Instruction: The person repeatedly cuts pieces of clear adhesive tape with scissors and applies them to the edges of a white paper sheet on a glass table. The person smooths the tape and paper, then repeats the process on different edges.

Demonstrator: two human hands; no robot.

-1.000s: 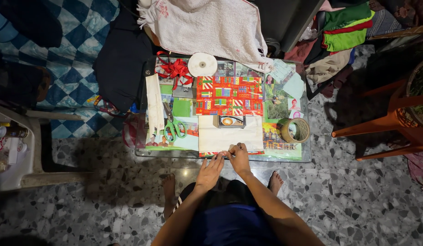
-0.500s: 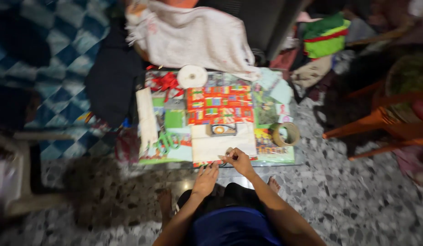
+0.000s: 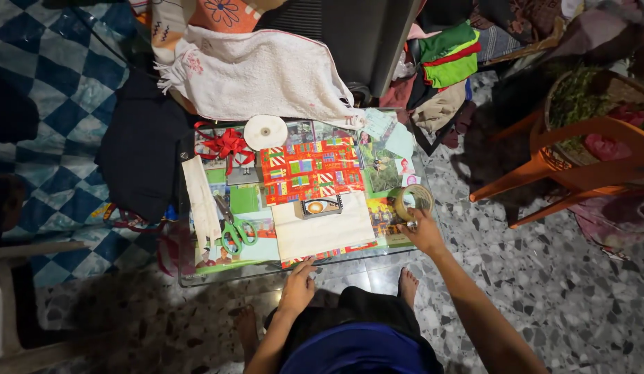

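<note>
Right hand [image 3: 424, 234] is reaching out to the tape roll [image 3: 412, 201], fingers curling around its near edge, thumb side touching the ring; grip looks partial, more a grasp on the rim than a full clamp. The tape roll is sitting flat at the right end of the glass table [image 3: 218, 274], just right of the sheet. Left hand [image 3: 297, 285] is lying palm down at the near table edge, fingers spread and flat, fingertips touching the near margin of the white paper sheet [image 3: 322, 232]; holding nothing.

The white sheet is lying plain side up in the middle front of the table, with a printed red edge showing under its near side. A small dark box [image 3: 321, 206] is resting on the sheet's far edge. Past it, red patterned wrapping paper [image 3: 309, 170] is lying flat, touching the box. Green-handled scissors [image 3: 232, 226] are lying left of the sheet, blades pointing away. A long white strip [image 3: 200, 198] is lying left of the scissors. A red ribbon bow [image 3: 225, 145] and a white disc-shaped roll [image 3: 265, 131] are sitting at the far side of the table. Photos are showing under the glass.

A white towel [image 3: 256, 73] is draping beyond the table. An orange plastic chair [image 3: 578, 166] is standing to the right on the speckled floor [image 3: 557, 312]. The person's bare feet are under the table edge.
</note>
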